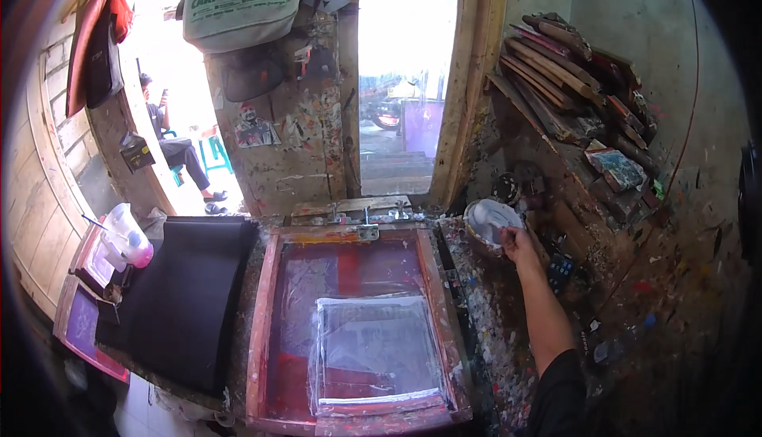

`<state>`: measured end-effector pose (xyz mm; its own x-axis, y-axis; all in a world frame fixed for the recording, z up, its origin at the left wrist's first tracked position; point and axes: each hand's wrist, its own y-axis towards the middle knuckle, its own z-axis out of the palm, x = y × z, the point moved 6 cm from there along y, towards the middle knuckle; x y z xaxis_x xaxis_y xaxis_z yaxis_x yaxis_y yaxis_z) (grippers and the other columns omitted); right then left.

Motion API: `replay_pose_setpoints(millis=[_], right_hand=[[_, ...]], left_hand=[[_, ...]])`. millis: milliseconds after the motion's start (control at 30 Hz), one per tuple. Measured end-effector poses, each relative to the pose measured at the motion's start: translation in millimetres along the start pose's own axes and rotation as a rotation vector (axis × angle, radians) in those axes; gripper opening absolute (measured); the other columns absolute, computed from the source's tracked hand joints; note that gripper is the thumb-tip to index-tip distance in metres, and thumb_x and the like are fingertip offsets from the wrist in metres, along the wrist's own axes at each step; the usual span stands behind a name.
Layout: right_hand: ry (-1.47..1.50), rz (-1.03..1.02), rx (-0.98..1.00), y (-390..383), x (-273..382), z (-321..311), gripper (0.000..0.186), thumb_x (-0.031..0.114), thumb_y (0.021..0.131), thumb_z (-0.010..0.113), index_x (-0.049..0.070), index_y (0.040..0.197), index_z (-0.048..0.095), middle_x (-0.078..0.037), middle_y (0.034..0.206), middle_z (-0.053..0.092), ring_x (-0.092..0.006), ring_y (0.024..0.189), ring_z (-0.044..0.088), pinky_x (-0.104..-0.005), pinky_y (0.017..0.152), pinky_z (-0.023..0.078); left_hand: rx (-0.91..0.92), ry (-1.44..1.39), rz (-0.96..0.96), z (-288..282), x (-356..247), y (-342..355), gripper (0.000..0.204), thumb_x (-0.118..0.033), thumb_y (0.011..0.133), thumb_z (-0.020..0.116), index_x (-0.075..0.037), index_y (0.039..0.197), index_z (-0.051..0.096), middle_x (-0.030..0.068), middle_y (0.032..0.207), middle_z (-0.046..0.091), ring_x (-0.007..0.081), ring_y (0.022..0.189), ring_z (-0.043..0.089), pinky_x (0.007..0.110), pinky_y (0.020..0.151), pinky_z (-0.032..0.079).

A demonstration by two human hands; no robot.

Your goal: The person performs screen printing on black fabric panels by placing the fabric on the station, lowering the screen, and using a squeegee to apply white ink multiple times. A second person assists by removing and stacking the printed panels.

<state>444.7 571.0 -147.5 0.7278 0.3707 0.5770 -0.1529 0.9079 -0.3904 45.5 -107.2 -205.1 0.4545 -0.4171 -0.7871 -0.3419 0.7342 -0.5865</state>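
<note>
My right hand (516,246) reaches forward to a round tub of white paste (490,219) at the right. Its fingers are closed at the tub's near rim; what they grip is hidden behind them. A pale, smeared shape lies in the paste beside the fingertips. Left of that arm is a wooden-framed printing screen (268,294) with reddish mesh, lying flat. White ink streaks outline a rectangle (381,350) on the mesh, thickest along its near edge. Metal hinge clamps (367,231) sit at the screen's far edge. My left hand is out of view.
A stack of black sheets (186,294) lies left of the screen. Beyond it stand plastic cups (127,234) with pink liquid. Worn wooden boards (563,80) are piled at the right wall. A cloth bag (242,20) hangs ahead. Outside the doorway sits a person (182,151).
</note>
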Motion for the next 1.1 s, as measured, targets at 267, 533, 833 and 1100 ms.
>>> replay_pose_setpoints(millis=[267,533,833,1100], right_hand=[[-0.29,-0.157,-0.004,-133,9,32,0.018,0.018,0.101,0.06,0.002,0.1,0.067,-0.006,0.077,0.068,-0.0131,0.059,0.061,-0.0256,0.05,0.051],[-1.311,-0.491,0.133,-292,-177,104,0.026,0.025,0.104,0.054,0.007,0.092,0.069,0.001,0.057,0.052,-0.01,0.042,0.047,-0.0269,0.037,0.035],[-0.872,0.337,0.141,-291,-335,67,0.026,0.025,0.103,0.055,0.001,0.1,0.064,-0.001,0.055,0.045,-0.0134,0.039,0.043,-0.0331,0.04,0.031],[-1.291,0.346,0.259,-356,-202,57,0.033,0.024,0.104,0.054,-0.001,0.089,0.069,-0.001,0.054,0.052,-0.0136,0.04,0.048,-0.0337,0.043,0.04]], left_hand=[[-0.006,-0.016,-0.017,-18,33,-23,0.038,-0.023,0.112,0.043,0.004,0.137,0.034,0.0285,0.117,0.067,0.0359,0.104,0.072,0.045,0.091,0.06],[-0.029,0.004,-0.05,-6,-20,-46,0.044,-0.022,0.11,0.051,0.006,0.135,0.027,0.0271,0.114,0.067,0.0352,0.101,0.074,0.044,0.089,0.063],[0.157,0.12,-0.205,-17,-22,-37,0.043,-0.025,0.111,0.051,0.011,0.123,0.032,0.0296,0.1,0.07,0.0355,0.083,0.076,0.045,0.078,0.066],[0.266,0.921,0.217,31,-140,-112,0.038,-0.025,0.104,0.063,0.0,0.128,0.048,0.0247,0.111,0.069,0.0338,0.091,0.072,0.04,0.081,0.059]])
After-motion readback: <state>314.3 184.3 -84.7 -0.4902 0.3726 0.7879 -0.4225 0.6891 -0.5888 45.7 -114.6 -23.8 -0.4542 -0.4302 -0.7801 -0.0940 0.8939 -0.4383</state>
